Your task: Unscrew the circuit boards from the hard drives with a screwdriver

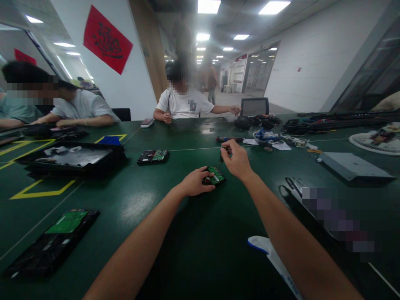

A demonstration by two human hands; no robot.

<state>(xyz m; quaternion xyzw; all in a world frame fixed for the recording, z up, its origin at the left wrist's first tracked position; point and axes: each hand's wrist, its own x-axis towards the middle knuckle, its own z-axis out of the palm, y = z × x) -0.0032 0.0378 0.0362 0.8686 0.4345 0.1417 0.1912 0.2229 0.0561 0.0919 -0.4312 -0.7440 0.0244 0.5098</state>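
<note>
A hard drive [218,177] with its green circuit board facing up lies on the dark green table in front of me. My left hand [196,182] grips it from the left side, fingers over its top and thumb along the near edge. In my right hand [236,160] a small screwdriver [221,157] is pinched near its top, pointing down at the drive's right edge. Whether the tip touches a screw is too small to tell. Two more drives rest at the left, one farther off [153,156] and a bigger-looking one nearby [67,221].
A black tray [120,157] with scraps stands at the left. To the right are a grey metal box [356,164], a white round grille [371,143], and a bowl of blue bits [267,136]. A person [186,102] sits across the table; others sit at the far left.
</note>
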